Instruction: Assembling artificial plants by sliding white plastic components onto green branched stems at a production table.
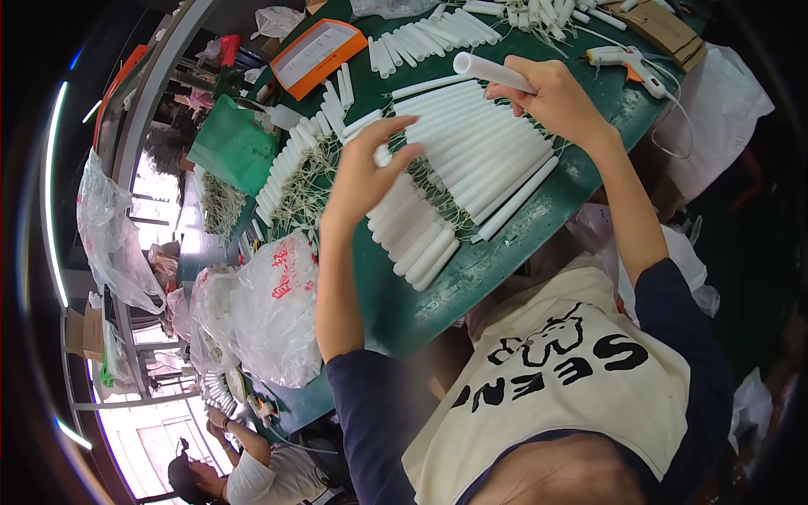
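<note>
My right hand (555,97) is closed round one end of a white tube (488,71), raised above the table and pointing left with its hollow end. My left hand (364,181) hovers by the tubes with thumb and forefinger apart in a curve. A small white end (383,156) shows in that gap; whether it touches the hand I cannot tell. Below both hands lies a long row of white tubes (480,147), side by side. A shorter stack of white tubes (412,231) is nearer me, with thin pale strings (442,202) between the two groups.
More tubes with strings (290,172) lie to the left, beside a green bag (236,147). An orange box (318,59) stands behind. A glue gun (627,63) with a cord rests at right. Clear plastic bags (273,307) crowd the left edge. Another person (252,471) sits lower left.
</note>
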